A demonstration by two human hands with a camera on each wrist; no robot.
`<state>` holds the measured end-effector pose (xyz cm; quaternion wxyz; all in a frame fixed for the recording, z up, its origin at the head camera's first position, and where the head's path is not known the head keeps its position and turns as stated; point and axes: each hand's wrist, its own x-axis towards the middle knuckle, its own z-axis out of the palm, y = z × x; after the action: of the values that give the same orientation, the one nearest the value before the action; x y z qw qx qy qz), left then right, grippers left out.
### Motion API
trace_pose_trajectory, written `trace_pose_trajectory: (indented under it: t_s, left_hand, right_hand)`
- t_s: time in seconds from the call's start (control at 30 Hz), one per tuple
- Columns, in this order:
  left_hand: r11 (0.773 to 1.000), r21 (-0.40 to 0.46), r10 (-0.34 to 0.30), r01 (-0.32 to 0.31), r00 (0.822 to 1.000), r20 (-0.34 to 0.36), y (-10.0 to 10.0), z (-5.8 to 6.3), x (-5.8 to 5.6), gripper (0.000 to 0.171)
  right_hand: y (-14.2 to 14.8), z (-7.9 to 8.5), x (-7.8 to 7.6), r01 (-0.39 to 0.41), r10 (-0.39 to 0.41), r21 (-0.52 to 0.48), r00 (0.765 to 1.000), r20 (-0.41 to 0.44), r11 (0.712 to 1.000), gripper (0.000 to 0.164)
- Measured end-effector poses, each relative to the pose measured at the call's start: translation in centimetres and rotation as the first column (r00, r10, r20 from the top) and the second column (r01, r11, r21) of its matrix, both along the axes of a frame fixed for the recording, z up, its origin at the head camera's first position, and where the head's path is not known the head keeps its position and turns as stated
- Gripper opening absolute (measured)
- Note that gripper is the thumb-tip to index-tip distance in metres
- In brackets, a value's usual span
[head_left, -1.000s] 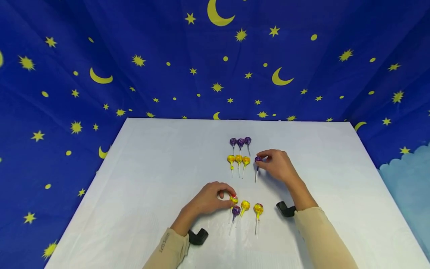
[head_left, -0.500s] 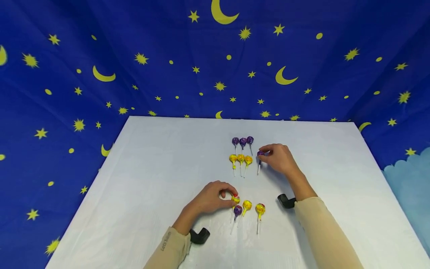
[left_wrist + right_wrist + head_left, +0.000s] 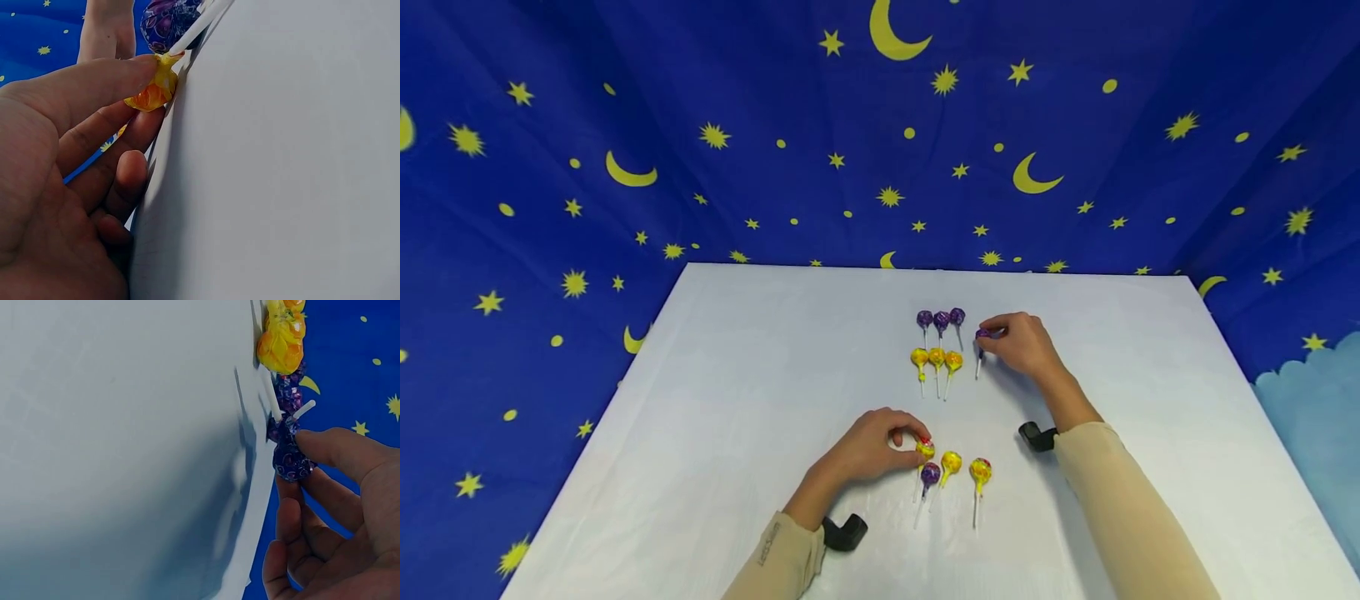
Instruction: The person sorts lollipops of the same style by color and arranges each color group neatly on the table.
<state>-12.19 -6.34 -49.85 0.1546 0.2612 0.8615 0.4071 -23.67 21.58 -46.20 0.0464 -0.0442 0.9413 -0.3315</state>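
Yellow lollipops (image 3: 981,471) and purple lollipops (image 3: 929,474) gleam in glossy, crinkled, plastic-looking wrappers (image 3: 281,353) on smooth sticks (image 3: 975,510), while the smooth table (image 3: 760,358) shows a faint sheen, the sleeves (image 3: 1127,500) look like matt cloth, the wrist brackets (image 3: 845,533) like matt plastic, and the backdrop (image 3: 775,100) like creased matt cloth.

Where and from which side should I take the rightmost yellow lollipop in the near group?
Probably pinch the lollipop by its round head, coming from the right: the other near lollipops are to its left, and its thin stick points toward the person.
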Motion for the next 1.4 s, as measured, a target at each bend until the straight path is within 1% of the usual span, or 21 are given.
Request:
trace_pose_trajectory:
  t_s: [0.13, 0.3, 0.57, 0.73, 0.83, 0.97, 1.03, 1.2, 1.4]
  left_hand:
    - [1.0, 0.002, 0.006, -0.006, 1.0, 0.005, -0.1, 0.0, 0.0, 0.021]
    - [1.0, 0.001, -0.001, 0.001, 1.0, -0.002, -0.1, 0.1, -0.2, 0.021]
    - [1.0, 0.009, -0.008, 0.008, 1.0, 0.001, 0.2, 0.1, -0.4, 0.021]
    - [1.0, 0.013, -0.009, 0.008, 1.0, 0.005, 0.3, 0.1, -0.3, 0.021]
    - [1.0, 0.009, -0.003, 0.003, 1.0, -0.001, 0.3, 0.2, -0.3, 0.02]
    - [1.0, 0.013, 0.002, -0.002, 1.0, -0.017, 0.3, 0.3, -0.3, 0.02]
    - [1.0, 0.014, 0.004, -0.004, 1.0, -0.018, 0.3, 0.2, -0.2, 0.02]
    - [1.0, 0.011, 0.015, -0.015, 1.0, 0.006, 0.0, 0.1, 0.2, 0.019]
    - [0.999, 0.011, 0.037, -0.037, 0.999, 0.007, 0.1, 0.1, 0.4, 0.019]
  right_hand:
    - [-0.2, 0.0, -0.4, 0.005, -0.005, -0.004, 1.0, -0.001, 1.0, 0.031]
    - [-0.3, 0.0, -1.0, 0.01, -0.01, 0.004, 1.0, 0.004, 1.0, 0.031]
    - [0.3, 0.3, -1.7, 0.009, -0.009, 0.005, 1.0, -0.019, 1.0, 0.032]
    - [0.5, 0.1, -2.4, 0.014, -0.014, -0.001, 1.0, -0.006, 1.0, 0.033]
    - [0.4, 0.1, -2.9, 0.024, -0.023, -0.006, 1.0, 0.003, 1.0, 0.034]
    - [0.1, 0.0, -3.3, 0.034, -0.034, -0.011, 0.999, -0.006, 0.999, 0.034]
    - [-0.2, -0.1, -3.5, 0.033, -0.033, -0.01, 0.999, -0.003, 0.999, 0.034]
    - [-0.7, -0.7, -3.6, 0.028, -0.028, -0.009, 0.999, 0.031, 1.0, 0.033]
    - [-0.9, -1.3, -3.9, 0.043, -0.042, -0.019, 0.999, 0.007, 0.999, 0.033]
